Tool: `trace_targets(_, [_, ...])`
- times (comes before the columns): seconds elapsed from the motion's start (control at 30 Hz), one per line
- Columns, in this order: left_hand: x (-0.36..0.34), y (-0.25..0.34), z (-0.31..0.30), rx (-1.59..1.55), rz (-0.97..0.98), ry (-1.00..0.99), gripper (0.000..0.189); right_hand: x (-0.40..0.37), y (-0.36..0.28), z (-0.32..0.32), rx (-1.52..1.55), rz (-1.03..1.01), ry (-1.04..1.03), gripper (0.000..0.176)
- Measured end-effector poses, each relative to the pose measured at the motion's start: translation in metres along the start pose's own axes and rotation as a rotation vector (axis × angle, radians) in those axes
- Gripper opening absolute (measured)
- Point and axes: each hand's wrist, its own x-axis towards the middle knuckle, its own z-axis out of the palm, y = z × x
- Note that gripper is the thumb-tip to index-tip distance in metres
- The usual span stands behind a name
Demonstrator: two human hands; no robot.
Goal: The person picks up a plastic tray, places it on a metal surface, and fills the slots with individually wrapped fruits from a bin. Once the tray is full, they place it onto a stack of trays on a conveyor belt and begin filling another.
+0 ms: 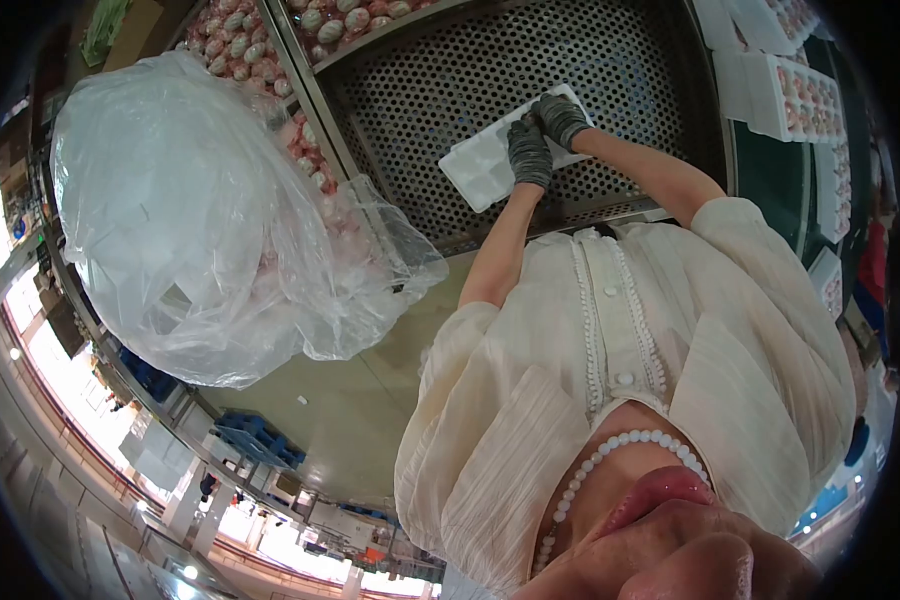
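A white foam tray with moulded hollows lies slanted on a perforated metal work surface. Both hands wear grey striped gloves. My left hand is over the middle of the tray, its fingers bent and bunched. Close beside it, my right hand rests over the tray's far right part, with curled fingers meeting those of the left. Whatever sits between the fingertips is hidden by the gloves.
Left of the work surface stands a large clear plastic bag. Many pink-and-white wrapped round pieces fill troughs beyond a metal rail. At right, white foam boxes hold rows of similar pieces. Blue pallets lie on the floor behind.
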Motion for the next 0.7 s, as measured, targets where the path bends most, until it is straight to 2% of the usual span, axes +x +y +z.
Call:
trace_targets(0.03, [-0.003,0.002,-0.001,0.029,0.022,0.034,0.027,0.0,-0.002,-0.003,-0.003,-0.002,0.005,0.015])
trace_targets(0.1, [-0.007,0.002,-0.002,0.101,0.115,0.145,0.024,0.002,-0.008,-0.009,-0.049,0.063,-0.164,0.016])
trace_targets(0.13, [0.0,0.0,-0.003,0.1,0.142,0.158,0.024,0.006,-0.006,-0.005,0.022,-0.063,-0.081,0.016])
trace_targets(0.2, [0.017,0.004,-0.006,-0.002,-0.068,-0.123,0.027,0.015,-0.004,0.002,-0.236,-0.046,-0.182,0.015])
trace_targets(0.23, [0.021,0.009,-0.016,0.121,0.007,-0.2,0.026,0.012,-0.002,0.003,-0.24,-0.024,-0.168,0.015])
trace_targets(0.3, [0.018,0.013,-0.017,0.169,0.046,-0.134,0.025,0.012,0.002,0.003,-0.353,-0.037,-0.019,0.02])
trace_targets(0.33, [0.019,0.009,-0.015,0.217,0.061,-0.065,0.024,0.016,0.006,0.007,-0.284,-0.037,-0.087,0.022])
trace_targets(0.37, [0.012,0.0,-0.004,0.158,0.107,0.008,0.034,0.01,0.004,-0.007,-0.205,0.044,-0.16,0.024])
trace_targets(0.4, [0.003,0.003,-0.006,0.162,0.123,0.009,0.034,-0.005,-0.012,-0.049,-0.122,0.124,-0.238,0.025])
trace_targets(0.43, [-0.008,0.008,-0.009,0.217,0.185,0.025,0.042,-0.008,-0.006,-0.042,-0.119,0.134,-0.232,0.025])
trace_targets(0.47, [-0.014,0.014,-0.011,0.269,0.244,0.036,0.052,-0.016,0.003,-0.036,-0.008,0.066,-0.222,0.028])
trace_targets(0.5, [-0.016,0.018,-0.007,0.269,0.247,0.025,0.052,-0.024,0.012,-0.033,0.106,-0.003,-0.215,0.031])
trace_targets(0.53, [-0.02,0.021,-0.004,0.224,0.287,0.013,0.058,-0.032,0.022,-0.024,0.114,0.004,-0.225,0.031])
trace_targets(0.6, [-0.03,0.025,-0.007,0.187,0.314,-0.02,0.065,-0.049,0.038,0.001,0.289,-0.066,0.186,0.033])
trace_targets(0.63, [-0.031,0.036,-0.017,0.208,0.273,-0.119,0.066,-0.055,0.052,0.013,0.302,-0.063,0.175,0.033])
trace_targets(0.67, [-0.033,0.046,-0.024,0.228,0.231,-0.219,0.068,-0.059,0.064,0.016,0.255,0.079,0.306,0.033])
trace_targets(0.7, [-0.034,0.052,-0.026,0.313,0.252,-0.247,0.06,-0.064,0.083,0.037,0.202,0.225,0.435,0.033])
